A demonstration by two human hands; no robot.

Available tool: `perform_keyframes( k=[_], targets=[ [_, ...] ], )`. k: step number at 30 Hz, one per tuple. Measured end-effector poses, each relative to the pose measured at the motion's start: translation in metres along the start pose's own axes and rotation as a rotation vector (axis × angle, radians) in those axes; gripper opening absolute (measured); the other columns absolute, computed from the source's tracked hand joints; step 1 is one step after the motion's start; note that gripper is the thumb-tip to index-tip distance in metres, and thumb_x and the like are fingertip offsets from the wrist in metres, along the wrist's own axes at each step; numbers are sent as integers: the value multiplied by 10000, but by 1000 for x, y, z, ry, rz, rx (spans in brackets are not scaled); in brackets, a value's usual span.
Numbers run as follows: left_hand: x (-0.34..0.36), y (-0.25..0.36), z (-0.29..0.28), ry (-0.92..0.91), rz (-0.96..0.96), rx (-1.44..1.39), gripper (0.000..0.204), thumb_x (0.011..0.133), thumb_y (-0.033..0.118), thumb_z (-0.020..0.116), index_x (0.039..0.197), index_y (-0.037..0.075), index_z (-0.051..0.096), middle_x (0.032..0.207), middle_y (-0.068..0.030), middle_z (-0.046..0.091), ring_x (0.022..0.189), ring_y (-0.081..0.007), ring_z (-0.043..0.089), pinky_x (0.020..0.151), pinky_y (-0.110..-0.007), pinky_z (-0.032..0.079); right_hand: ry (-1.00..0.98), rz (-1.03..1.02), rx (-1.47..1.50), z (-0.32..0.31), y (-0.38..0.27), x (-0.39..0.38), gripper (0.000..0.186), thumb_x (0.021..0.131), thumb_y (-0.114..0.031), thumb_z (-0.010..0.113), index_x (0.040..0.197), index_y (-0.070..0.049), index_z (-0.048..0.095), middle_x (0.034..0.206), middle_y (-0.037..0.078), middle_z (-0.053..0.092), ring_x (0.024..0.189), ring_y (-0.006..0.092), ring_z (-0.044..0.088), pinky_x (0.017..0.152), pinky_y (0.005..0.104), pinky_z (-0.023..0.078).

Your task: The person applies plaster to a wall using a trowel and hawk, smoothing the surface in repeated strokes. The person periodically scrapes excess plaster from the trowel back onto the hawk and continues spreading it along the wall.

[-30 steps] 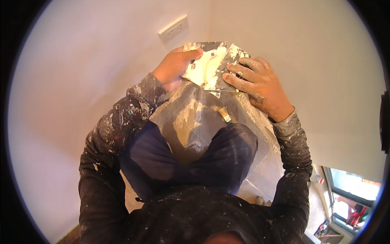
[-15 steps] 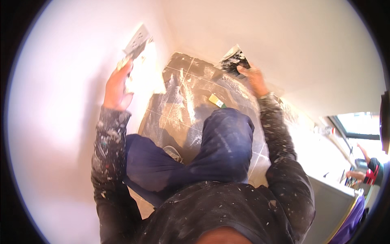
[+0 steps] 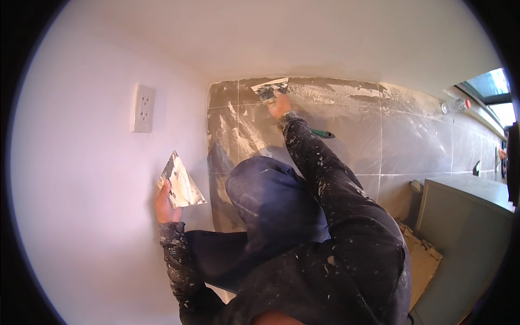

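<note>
My left hand [image 3: 164,200] grips a flat metal plate [image 3: 182,187] smeared with cream putty and dark patches, held close to the white wall at the left. My right hand [image 3: 279,104] is stretched forward, holding a wide putty knife [image 3: 266,86] with white smears at the far edge of the grey tiled surface [image 3: 346,141], where it meets the back wall. A green-handled brush [image 3: 323,134] lies on the tiles beside my right forearm, partly hidden by the sleeve. My bent knee [image 3: 254,187] is between my arms.
A socket plate [image 3: 142,108] is on the left wall [image 3: 81,162]. At right are a clear bottle with red cap [image 3: 455,106], a window [image 3: 495,95] and a grey cabinet [image 3: 460,233]. A small, unclear sliver of someone or something shows at the far right edge.
My hands have parted: the left moved down and left with the plate, the right reached forward with the putty knife to the wall's foot. The view has swung, bringing the cabinet into sight.
</note>
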State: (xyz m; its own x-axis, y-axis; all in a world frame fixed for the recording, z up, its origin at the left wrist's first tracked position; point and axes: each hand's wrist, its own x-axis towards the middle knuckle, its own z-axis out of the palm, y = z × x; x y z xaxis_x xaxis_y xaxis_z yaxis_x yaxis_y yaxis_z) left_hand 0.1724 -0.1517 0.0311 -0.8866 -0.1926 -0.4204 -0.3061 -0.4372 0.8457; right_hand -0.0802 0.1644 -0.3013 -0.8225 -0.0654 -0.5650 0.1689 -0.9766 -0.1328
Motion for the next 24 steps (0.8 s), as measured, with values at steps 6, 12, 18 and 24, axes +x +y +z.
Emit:
perform_keyframes(
  k=[6,12,18,24],
  targets=[
    [13,-4,-20,88,-33,17,412,962,195,540,1301,-31,479,1238,-130,588,1129,-245,578,997,-396,443,-73,-367,-637,-28,20,53,298,955,-93,496,1235,7,490,1225,134,567,1106,255,573,938,376,484],
    [19,-5,-22,42,-64,32,392,958,181,541,1284,-31,493,1211,-125,605,1106,-245,593,974,-393,462,164,-265,-663,-5,9,36,376,907,-148,599,1231,26,520,1193,139,602,1090,250,590,939,367,479],
    [19,-7,-12,44,-64,34,392,951,188,550,1275,-27,498,1187,-125,615,1076,-244,607,939,-392,486,159,-641,-2037,45,-1,-16,577,818,-247,727,1272,53,533,1212,205,617,1090,294,613,953,346,474],
    [20,-4,-11,38,-72,60,398,945,198,561,1272,-23,504,1185,-119,616,1067,-237,610,935,-392,487,249,-651,-2148,76,-2,-21,594,838,-290,711,1294,36,514,1151,198,633,1088,286,614,960,334,479]
  ],
)
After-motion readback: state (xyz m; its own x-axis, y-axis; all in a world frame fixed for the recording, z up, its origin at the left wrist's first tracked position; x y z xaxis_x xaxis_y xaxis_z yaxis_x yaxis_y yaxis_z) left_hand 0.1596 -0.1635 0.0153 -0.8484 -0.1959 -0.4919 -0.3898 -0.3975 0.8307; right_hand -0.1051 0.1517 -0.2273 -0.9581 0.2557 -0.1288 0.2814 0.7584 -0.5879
